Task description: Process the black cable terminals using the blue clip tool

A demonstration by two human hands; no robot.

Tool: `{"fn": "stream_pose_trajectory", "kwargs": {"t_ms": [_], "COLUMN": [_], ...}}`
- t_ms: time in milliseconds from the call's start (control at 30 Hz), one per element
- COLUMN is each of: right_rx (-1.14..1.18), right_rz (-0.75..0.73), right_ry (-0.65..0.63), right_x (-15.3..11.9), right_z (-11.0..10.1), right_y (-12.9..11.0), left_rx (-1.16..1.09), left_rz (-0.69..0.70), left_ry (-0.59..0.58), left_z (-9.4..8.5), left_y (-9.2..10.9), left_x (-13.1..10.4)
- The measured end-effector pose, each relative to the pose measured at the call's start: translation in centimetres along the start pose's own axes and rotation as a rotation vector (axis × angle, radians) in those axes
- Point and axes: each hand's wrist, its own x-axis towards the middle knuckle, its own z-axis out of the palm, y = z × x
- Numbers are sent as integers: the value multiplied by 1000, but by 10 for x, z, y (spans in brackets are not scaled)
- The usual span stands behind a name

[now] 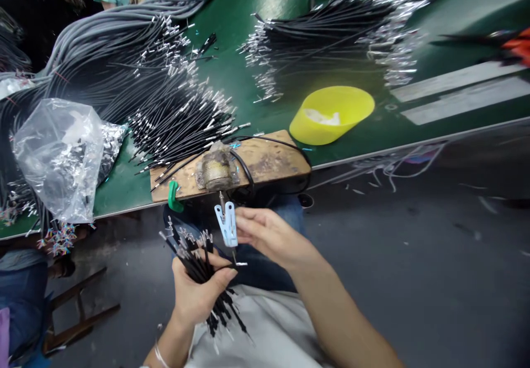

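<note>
Before you stretches a green worktop point(227, 59). Your left hand point(196, 296) is wrapped around a bundle of thin black silver-tipped cables point(197, 268), slanting upper left to lower right, below-left of the pale-blue plastic clip point(226, 225); your right hand point(273, 238) is nearer that clip, its pinch unclear.

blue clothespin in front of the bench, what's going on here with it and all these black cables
A person's left hand holds a bundle of short black cables with silvery ends. The right hand is at the blue clothespin; whether its fingers press on it is hard to tell. The clothespin is on the metal shaft of a motor-like unit on a wooden board at the green table's edge. More cables lie beyond, beside a yellow container.
</note>
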Motion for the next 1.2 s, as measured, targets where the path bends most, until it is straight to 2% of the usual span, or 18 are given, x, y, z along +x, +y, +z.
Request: {"fn": "stream_pose_trajectory", "kwargs": {"t_ms": [133, 300, 400, 500, 633, 800, 900, 1033, 1100, 1200], "right_rx": [113, 310, 421, 423, 318, 69, -209, -626, -706, -737], "right_rz": [5, 35, 87, 113, 20, -129, -318, -557, -614, -681], "right_ry": [-7, 45, 28, 26, 125, 224, 214, 75, 42, 134], "right_x": [14, 17, 17, 19, 15, -9, -21, -26, -27, -28], "right_z": [14, 31, 31, 24, 5, -8, -4, 10, 16, 22], "right_y": [-7, 0, 7, 14, 25, 35, 31, 19, 15, 16], "left_rx": [22, 27, 12, 10, 19, 26, 48, 75, 73, 40], "left_rz": [51, 75, 73, 74, 36, -26, -62, -105, -118, -130], "left_ry": [38, 59, 54, 92, 88, 47, 13, -70, -63, 16], "left_z": [-1, 4, 6, 5, 4, 2, 1, 0, 1, 2], "left_y": [5, 13, 10, 3, -4, -2, 0, -2, -5, -8], "left_x": [2, 8, 9, 9, 5, -5, -8, -8, -8, -8]}}
